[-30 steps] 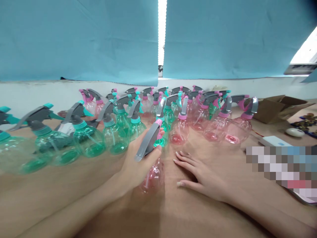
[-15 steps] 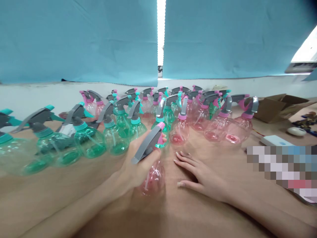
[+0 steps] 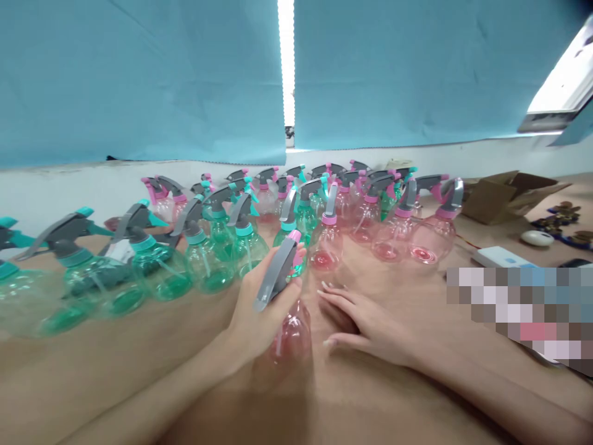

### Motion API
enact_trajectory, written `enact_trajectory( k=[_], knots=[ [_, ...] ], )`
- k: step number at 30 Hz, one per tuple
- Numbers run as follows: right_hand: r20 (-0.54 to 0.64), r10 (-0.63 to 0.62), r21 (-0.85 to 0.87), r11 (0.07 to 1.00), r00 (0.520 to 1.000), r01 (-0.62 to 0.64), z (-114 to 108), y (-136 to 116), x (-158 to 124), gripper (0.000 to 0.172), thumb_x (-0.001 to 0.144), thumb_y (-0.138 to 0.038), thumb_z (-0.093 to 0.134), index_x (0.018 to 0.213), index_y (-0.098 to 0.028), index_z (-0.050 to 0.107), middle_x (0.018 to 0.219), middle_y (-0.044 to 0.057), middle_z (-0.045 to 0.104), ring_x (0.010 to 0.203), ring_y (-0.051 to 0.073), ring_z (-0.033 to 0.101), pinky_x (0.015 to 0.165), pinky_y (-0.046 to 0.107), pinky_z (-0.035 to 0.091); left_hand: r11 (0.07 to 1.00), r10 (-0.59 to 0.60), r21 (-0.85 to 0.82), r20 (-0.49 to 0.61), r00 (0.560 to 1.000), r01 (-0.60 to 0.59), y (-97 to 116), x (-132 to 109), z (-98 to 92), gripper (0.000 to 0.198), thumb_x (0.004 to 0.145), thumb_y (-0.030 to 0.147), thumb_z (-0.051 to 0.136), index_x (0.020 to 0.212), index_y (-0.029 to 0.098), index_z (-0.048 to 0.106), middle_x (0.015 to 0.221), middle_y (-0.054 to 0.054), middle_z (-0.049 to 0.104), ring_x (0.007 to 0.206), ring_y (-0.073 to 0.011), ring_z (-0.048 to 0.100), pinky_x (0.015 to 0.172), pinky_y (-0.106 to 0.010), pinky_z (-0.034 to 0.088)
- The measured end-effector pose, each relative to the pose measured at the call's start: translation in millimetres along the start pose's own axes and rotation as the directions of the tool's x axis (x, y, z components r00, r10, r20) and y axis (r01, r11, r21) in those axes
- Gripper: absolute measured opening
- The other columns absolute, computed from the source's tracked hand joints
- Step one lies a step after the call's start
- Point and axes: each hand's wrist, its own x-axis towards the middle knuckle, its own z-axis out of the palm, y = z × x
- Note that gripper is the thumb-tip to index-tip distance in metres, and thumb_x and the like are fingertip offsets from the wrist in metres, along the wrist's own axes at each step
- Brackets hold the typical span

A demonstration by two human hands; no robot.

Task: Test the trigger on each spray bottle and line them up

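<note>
A pink spray bottle (image 3: 294, 337) with a grey and pink trigger head stands upright before me. My left hand (image 3: 259, 303) is wrapped round its neck, just under the head; the neck itself is hidden by the fingers. To the right, my right hand (image 3: 359, 321) rests on the table with its fingers stretched out, holding nothing and apart from the bottle. Just beyond the hands stand another pink spray bottle (image 3: 327, 247) and a green spray bottle (image 3: 283, 232), the latter partly covered by the held bottle's head.
Several green spray bottles (image 3: 162, 272) line the left side, and several pink ones (image 3: 430, 238) stand at right. An open cardboard box (image 3: 495, 198), a white mouse (image 3: 536, 238) and a small white box (image 3: 504, 256) lie farther right. Blue curtains (image 3: 139, 80) hang behind the wooden table (image 3: 370, 402).
The whole view has shifted slightly, with the scene sliding left. My left hand keeps its hold on the pink spray bottle, and my right hand stays flat beside it.
</note>
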Motion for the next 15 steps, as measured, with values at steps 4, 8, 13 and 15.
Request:
enact_trajectory(
  k=[4,8,13,15],
  knots=[
    [-0.101,-0.021,0.041,0.999,0.995,0.026,-15,-13,-7,0.073,0.088,-0.056,0.059,0.148,-0.026,0.033,0.145,0.012,0.049,0.129,0.03,0.05,0.104,0.048,0.044,0.999,-0.021,-0.038,0.002,1.0,0.021,5,2,15.3,0.044,0.085,0.022,0.055,0.129,0.026,0.055,0.103,-0.002,0.068,0.082,-0.0177,0.064,0.073,-0.03,0.052],
    [-0.168,-0.059,0.051,0.996,0.984,0.069,-28,-26,-16,0.066,0.09,-0.05,0.058,0.146,-0.028,0.03,0.138,0.01,0.054,0.123,0.027,0.055,0.099,0.044,0.048,1.0,-0.021,-0.005,0.057,0.998,0.022,10,7,33.0,0.026,0.087,0.021,0.053,0.112,0.024,0.059,0.083,0.002,0.062,0.073,-0.015,0.058,0.068,-0.028,0.05],
    [-0.274,0.016,0.056,0.998,0.962,-0.001,-36,-28,-24,0.057,0.085,-0.053,0.063,0.131,-0.025,0.045,0.122,0.011,0.062,0.111,0.031,0.061,0.09,0.046,0.053,0.998,0.067,0.002,0.083,0.994,-0.067,17,21,67.3,0.031,0.086,0.021,0.056,0.117,0.023,0.055,0.093,-0.001,0.063,0.084,-0.0176,0.06,0.079,-0.034,0.05],
    [-0.308,0.043,0.054,0.998,0.95,-0.028,-38,-27,-26,0.056,0.083,-0.054,0.064,0.128,-0.025,0.047,0.116,0.01,0.063,0.107,0.03,0.063,0.087,0.044,0.054,0.995,0.102,-0.032,0.108,0.989,-0.099,21,27,83.0,0.042,0.086,0.023,0.058,0.128,0.023,0.049,0.113,-0.006,0.063,0.1,-0.0214,0.061,0.089,-0.038,0.049]
  ],
)
